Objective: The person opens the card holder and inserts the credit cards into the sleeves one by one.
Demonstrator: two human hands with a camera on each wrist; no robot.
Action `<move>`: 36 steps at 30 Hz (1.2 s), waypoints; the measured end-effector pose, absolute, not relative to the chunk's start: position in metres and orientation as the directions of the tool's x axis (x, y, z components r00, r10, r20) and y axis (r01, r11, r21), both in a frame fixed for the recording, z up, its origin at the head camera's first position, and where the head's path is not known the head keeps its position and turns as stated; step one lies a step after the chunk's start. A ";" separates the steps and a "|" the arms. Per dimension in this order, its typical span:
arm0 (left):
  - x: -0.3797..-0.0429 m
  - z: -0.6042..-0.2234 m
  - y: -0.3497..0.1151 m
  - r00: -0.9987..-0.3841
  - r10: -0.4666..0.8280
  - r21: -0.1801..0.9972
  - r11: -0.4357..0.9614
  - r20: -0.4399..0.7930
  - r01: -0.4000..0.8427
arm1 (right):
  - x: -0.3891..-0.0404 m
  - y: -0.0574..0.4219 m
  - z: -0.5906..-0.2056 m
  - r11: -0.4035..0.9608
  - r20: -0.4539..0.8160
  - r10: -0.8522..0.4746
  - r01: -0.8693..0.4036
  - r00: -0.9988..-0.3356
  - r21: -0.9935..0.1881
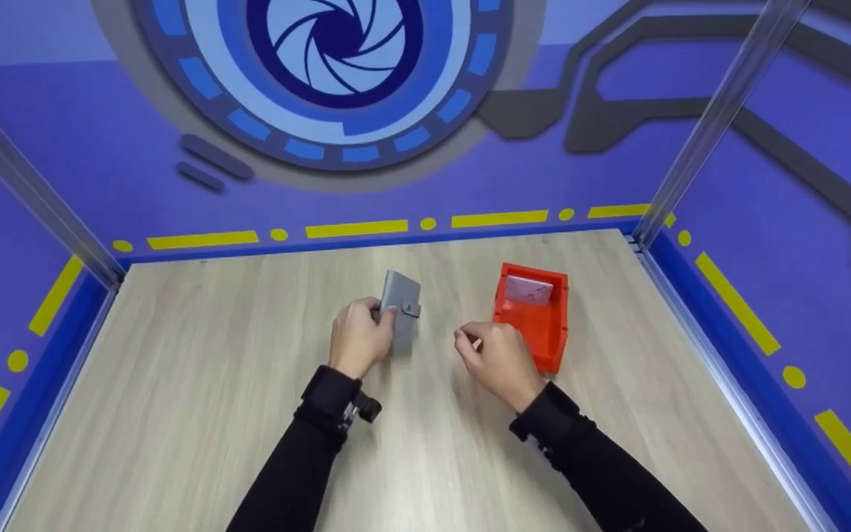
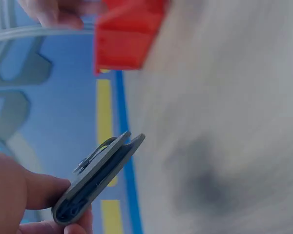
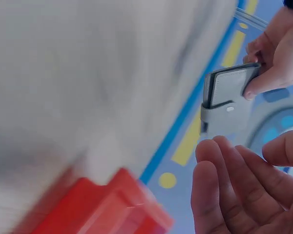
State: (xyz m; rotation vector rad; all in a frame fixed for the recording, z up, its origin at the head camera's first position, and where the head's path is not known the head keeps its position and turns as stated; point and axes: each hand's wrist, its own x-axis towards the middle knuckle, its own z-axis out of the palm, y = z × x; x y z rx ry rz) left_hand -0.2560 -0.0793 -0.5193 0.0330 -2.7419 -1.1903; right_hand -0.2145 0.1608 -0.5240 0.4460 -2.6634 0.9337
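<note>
A grey wallet (image 1: 402, 295) with a snap strap stands upright off the tabletop in the head view. My left hand (image 1: 357, 338) pinches it by its near left side, the thumb on its face. Seen end-on in the left wrist view, the wallet (image 2: 95, 178) has its strap fastened and a narrow gap between its covers. My right hand (image 1: 501, 360) holds nothing; its fingers (image 3: 246, 195) are loosely bent in the right wrist view. It hovers by the near left side of a red bin (image 1: 557, 325). Inside the bin, a pinkish patterned card (image 1: 529, 290) leans at the far wall.
The pale wooden tabletop (image 1: 196, 384) is bounded by blue-purple printed panels at the back and both sides. Metal posts (image 1: 721, 118) stand at the back corners, and a metal rail (image 1: 736, 399) follows the right edge.
</note>
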 end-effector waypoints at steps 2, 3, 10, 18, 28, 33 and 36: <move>-0.244 -0.512 -0.079 -0.975 -0.086 0.746 0.659 0.204 0.098 | -0.214 0.156 -0.517 0.715 0.367 -0.191 -0.385 -0.911 -0.584; -0.238 -0.509 -0.078 -0.970 -0.092 0.755 0.645 0.226 0.114 | -0.214 0.153 -0.513 0.701 0.367 -0.188 -0.386 -0.911 -0.600; -0.203 -0.499 -0.067 -0.968 -0.155 0.832 0.548 0.196 0.081 | -0.209 0.137 -0.502 0.609 0.371 -0.178 -0.398 -0.911 -0.686; -0.186 -0.493 -0.054 -0.973 -0.108 0.842 0.527 0.205 0.118 | -0.205 0.132 -0.504 0.537 0.352 -0.146 -0.372 -0.925 -0.757; -0.178 -0.487 -0.049 -0.963 -0.116 0.833 0.534 0.245 0.147 | -0.206 0.122 -0.512 0.528 0.367 -0.051 -0.337 -0.929 -0.779; -0.177 -0.486 -0.046 -0.956 -0.090 0.815 0.549 0.278 0.186 | -0.207 0.119 -0.513 0.594 0.447 -0.042 -0.382 -0.893 -0.708; -0.176 -0.486 -0.042 -0.953 -0.077 0.807 0.554 0.293 0.203 | -0.206 0.122 -0.512 0.638 0.465 -0.072 -0.399 -0.882 -0.659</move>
